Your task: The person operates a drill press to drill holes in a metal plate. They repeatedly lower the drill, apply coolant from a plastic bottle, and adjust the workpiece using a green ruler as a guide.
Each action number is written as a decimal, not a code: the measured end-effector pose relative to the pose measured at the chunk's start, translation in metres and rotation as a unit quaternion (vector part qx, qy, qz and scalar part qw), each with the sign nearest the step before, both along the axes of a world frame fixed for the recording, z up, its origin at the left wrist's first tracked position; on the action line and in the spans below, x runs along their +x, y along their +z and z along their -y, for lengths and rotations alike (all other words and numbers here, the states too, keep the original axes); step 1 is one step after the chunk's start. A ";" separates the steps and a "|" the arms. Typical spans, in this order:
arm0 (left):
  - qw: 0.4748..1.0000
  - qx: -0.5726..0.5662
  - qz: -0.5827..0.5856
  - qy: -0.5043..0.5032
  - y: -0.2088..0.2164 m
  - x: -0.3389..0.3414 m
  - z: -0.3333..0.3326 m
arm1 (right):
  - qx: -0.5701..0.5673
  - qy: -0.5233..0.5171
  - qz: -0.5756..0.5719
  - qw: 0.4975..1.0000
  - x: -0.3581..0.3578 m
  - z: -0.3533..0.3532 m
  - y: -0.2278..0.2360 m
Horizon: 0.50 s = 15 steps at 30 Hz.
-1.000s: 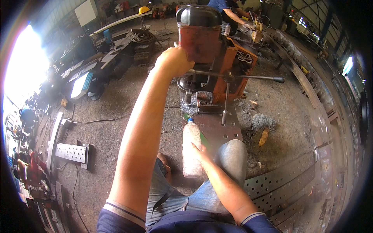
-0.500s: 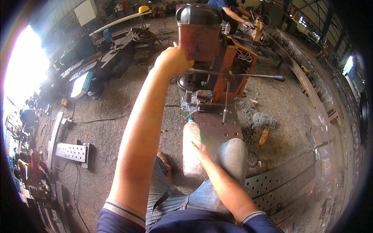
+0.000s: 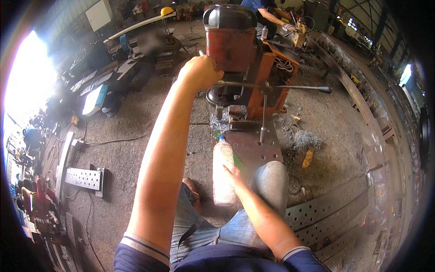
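Bottle (image 3: pixel 224 177) points lengthwise, cap (image 3: pixel 222 138) toward drill (image 3: pixel 230 51), in right grip (image 3: pixel 233 177); left grip (image 3: pixel 200 72) clasps lever (image 3: pixel 239 85)

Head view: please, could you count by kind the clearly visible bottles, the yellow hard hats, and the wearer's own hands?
Bottles: 2 (held bottle, far bottle)
Yellow hard hat: 1
Wearer's own hands: 2 (left hand, right hand)
Total: 5

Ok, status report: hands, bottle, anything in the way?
Left hand closed on the lever. Right hand gripping the bottle, blue cap toward the drill. Metal shavings off right, clear of both hands.
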<state>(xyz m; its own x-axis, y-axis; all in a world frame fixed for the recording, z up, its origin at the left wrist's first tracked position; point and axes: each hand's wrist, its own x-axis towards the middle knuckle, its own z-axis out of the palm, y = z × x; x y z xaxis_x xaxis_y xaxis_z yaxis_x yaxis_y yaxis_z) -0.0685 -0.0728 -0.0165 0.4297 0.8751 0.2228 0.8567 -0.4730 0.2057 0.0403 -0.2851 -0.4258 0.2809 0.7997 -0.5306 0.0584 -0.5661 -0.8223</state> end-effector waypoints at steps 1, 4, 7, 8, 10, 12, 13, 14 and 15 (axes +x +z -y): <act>1.000 0.014 0.020 -0.007 -0.002 -0.001 0.001 | 0.012 -0.007 -0.002 1.000 -0.001 0.000 0.000; 0.999 0.028 0.037 -0.015 -0.004 -0.002 0.001 | 0.026 -0.008 -0.003 1.000 -0.002 0.000 0.000; 1.000 -0.001 0.007 0.000 -0.002 -0.002 0.001 | 0.026 -0.014 0.002 1.000 -0.002 0.000 -0.001; 1.000 -0.015 -0.007 0.009 -0.001 -0.001 0.001 | 0.017 -0.020 0.006 1.000 -0.003 0.000 -0.002; 1.000 -0.011 -0.002 0.004 0.001 -0.002 0.003 | 0.035 -0.019 0.028 0.999 -0.003 0.000 -0.003; 1.000 -0.001 0.006 0.003 0.000 -0.003 0.005 | 0.041 -0.022 0.044 0.998 -0.003 0.001 -0.004; 1.000 0.007 0.011 0.004 -0.001 -0.003 0.006 | 0.042 -0.025 0.048 0.998 -0.004 0.000 -0.004; 1.000 0.015 0.016 0.005 -0.004 -0.004 0.007 | 0.022 -0.022 0.073 0.997 -0.003 0.001 -0.004; 0.997 0.018 0.069 0.034 -0.007 -0.004 0.007 | 0.040 -0.019 0.034 0.998 -0.004 0.001 -0.004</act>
<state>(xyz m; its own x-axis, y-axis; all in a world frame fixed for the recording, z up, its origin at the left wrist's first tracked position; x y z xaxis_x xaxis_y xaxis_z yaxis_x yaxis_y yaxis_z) -0.0729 -0.0794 -0.0234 0.3329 0.8911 0.3084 0.8514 -0.4247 0.3079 0.0366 -0.2856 -0.4299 0.3448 0.8273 -0.4435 0.0957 -0.5010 -0.8601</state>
